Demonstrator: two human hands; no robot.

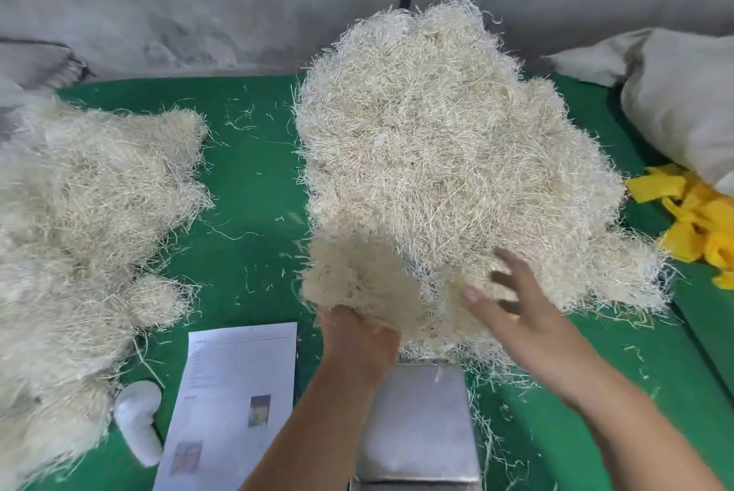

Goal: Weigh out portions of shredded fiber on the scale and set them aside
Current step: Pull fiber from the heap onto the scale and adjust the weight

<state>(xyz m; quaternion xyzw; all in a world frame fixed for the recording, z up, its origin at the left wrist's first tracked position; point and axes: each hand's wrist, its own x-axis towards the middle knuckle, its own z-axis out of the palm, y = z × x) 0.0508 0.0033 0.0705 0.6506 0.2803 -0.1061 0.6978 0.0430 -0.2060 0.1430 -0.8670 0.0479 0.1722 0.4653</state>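
The left hand (359,335) is raised over the far edge of the scale (417,427), its fingers clenched round a clump (359,280) of shredded fiber held up off the counter (254,181), likely so it can be dropped on the bare steel pan just below. The right hand (512,304) reaches forward with fingers spread and released, tips resting on the near edge of the big pile (445,157), probably either steadying the mass as the clump parts from it or feeling for more to top up the portion. That pile sits directly behind the scale, its loose fringe spilling to the pan's far edge, which keeps the supply close but means stray strands could land on the pan and skew a reading. A second heap (79,236) lies at the left of the counter, well apart from the big pile; it looks like the set-aside place. Between the two runs a green strip with only scattered strands, giving open room to carry a portion leftward. A sheet (230,403) lies just left of the scale and a white object (139,419) beside it. At the right are yellow strips (695,220) and a sack (683,101), so there is less room that way.
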